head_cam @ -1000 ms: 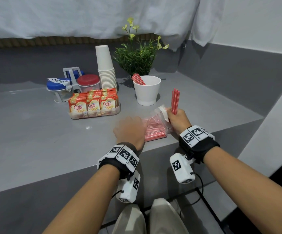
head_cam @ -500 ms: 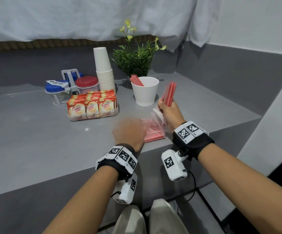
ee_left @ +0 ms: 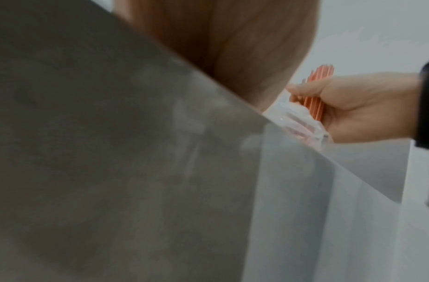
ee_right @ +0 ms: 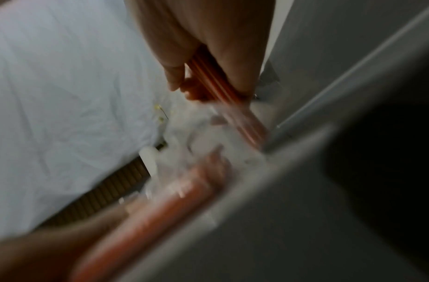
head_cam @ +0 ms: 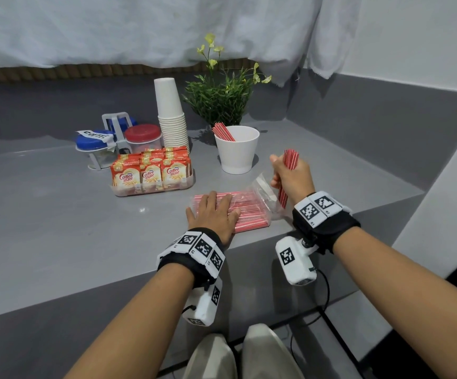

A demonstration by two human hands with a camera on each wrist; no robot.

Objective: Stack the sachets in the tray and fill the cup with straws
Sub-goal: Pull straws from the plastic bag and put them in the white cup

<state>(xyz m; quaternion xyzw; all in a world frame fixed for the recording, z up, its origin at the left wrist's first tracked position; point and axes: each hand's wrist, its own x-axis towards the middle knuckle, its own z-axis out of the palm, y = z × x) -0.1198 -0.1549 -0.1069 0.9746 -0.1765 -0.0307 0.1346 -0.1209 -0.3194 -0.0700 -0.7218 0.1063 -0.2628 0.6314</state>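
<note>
A clear plastic bag of red straws point(head_cam: 249, 212) lies near the counter's front edge. My left hand point(head_cam: 213, 212) presses flat on it with straight fingers. My right hand point(head_cam: 290, 175) grips a bundle of red straws point(head_cam: 290, 160) upright, just right of the bag's open mouth and in front of the white cup point(head_cam: 238, 150). The bundle of red straws point(ee_left: 314, 91) also shows in the left wrist view, and the bundle of red straws point(ee_right: 208, 76) blurred in the right wrist view. A few straws lean in the cup. The clear tray point(head_cam: 189, 183) holds upright Coffee-mate sachets point(head_cam: 150, 172).
A stack of white paper cups point(head_cam: 171, 116) and a potted green plant point(head_cam: 219, 99) stand behind the cup. Jars with a blue lid point(head_cam: 93, 139) and a red lid point(head_cam: 142, 132) sit in a rack at the back left. Walls enclose the counter's back and right.
My right hand has lifted the straw bundle out of the bag and carried it forward and up, nearer the white cup. The left hand stays pressed on the bag.
</note>
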